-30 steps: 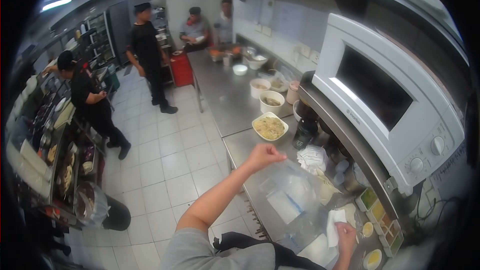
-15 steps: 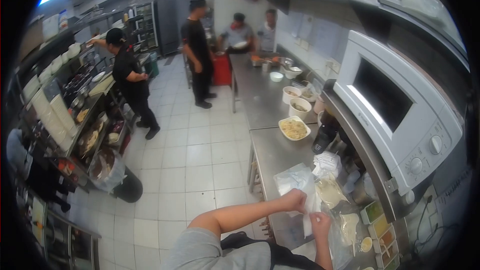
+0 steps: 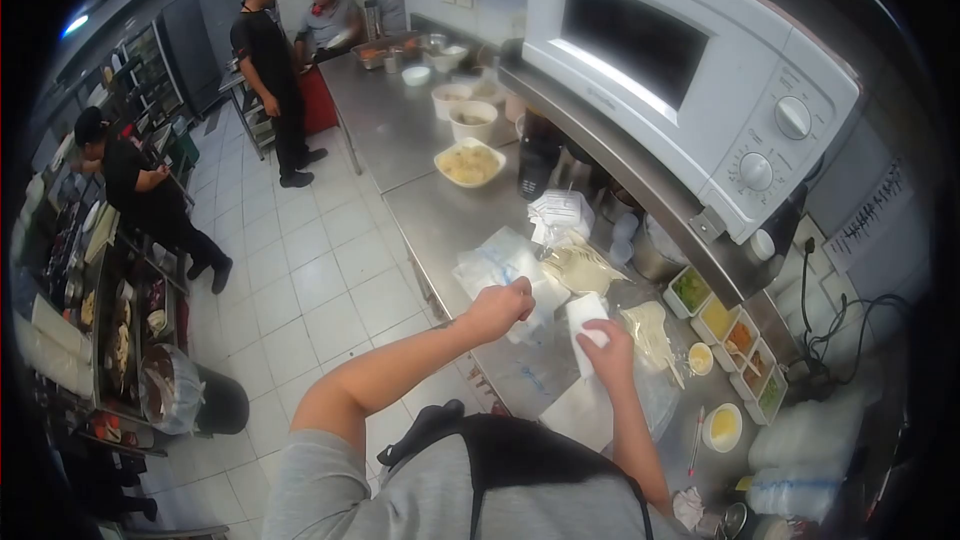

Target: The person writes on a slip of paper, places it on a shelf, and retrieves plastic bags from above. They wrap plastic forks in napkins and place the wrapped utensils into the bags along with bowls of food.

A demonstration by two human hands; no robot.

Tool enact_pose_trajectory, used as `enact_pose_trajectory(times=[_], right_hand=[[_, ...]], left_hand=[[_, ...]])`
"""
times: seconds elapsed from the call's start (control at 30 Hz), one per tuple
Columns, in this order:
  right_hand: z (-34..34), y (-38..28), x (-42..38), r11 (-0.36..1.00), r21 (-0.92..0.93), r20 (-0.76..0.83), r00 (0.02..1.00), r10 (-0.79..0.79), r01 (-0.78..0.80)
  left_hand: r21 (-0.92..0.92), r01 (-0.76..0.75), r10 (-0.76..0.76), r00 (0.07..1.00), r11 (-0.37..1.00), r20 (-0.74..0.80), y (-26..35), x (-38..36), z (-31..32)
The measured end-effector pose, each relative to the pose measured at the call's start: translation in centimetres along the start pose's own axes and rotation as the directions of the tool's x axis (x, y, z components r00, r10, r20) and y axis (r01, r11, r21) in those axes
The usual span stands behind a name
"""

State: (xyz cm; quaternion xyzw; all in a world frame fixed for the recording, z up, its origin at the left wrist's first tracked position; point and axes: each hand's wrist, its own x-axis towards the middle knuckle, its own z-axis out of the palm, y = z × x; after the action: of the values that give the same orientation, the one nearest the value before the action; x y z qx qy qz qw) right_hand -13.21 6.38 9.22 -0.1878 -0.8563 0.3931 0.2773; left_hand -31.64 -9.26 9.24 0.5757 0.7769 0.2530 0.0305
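1. Head view, and here's the right hand (image 3: 609,348), thumb and fingers pinching a folded white paper (image 3: 582,313) above the steel bench (image 3: 420,208), right in front of the body!
2. Just beside it, the left hand (image 3: 495,310) has its fingers curled closed near the clear plastic (image 3: 488,258); whether they pinch any film, I can't tell.
3. Beyond the plastic sits a wrapped white bundle (image 3: 560,217), and farther along, a bowl of yellowish food (image 3: 470,164).
4. Over on the right, a row of small containers (image 3: 731,323) lines up beneath the shelf bearing the white microwave (image 3: 745,120).
5. Nearer, a pen (image 3: 694,443) lies beside a small white bowl (image 3: 722,428).
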Motion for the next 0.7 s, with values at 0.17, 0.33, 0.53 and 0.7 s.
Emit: enact_pose_trajectory(times=[0.17, 0.33, 0.53, 0.7], right_hand=[[1.2, -1.0, -2.0, 0.936, 0.263, 0.338, 0.931, 0.137, -0.233], [4.3, -0.8, -1.4, 0.959, 0.142, 0.413, 0.895, 0.167, -0.244], [7.2, 1.5, -0.2, 0.378, 0.728, 0.544, 0.817, 0.190, -0.572], [9.2, 3.9, 2.3, 0.124, 0.682, 0.715, 0.693, 0.094, -0.721]], left_hand=[[0.304, -0.153, 0.120, 0.985, 0.940, 0.126, -0.2, 0.9, 2.5], [0.333, -0.164, 0.085, 0.967, 0.928, 0.240, 1.5, 0.5, 3.1], [0.374, -0.211, 0.129, 0.964, 0.903, 0.232, 4.5, 0.3, 1.9], [0.288, -0.245, 0.212, 0.967, 0.926, 0.141, 6.7, 0.4, 2.1]])
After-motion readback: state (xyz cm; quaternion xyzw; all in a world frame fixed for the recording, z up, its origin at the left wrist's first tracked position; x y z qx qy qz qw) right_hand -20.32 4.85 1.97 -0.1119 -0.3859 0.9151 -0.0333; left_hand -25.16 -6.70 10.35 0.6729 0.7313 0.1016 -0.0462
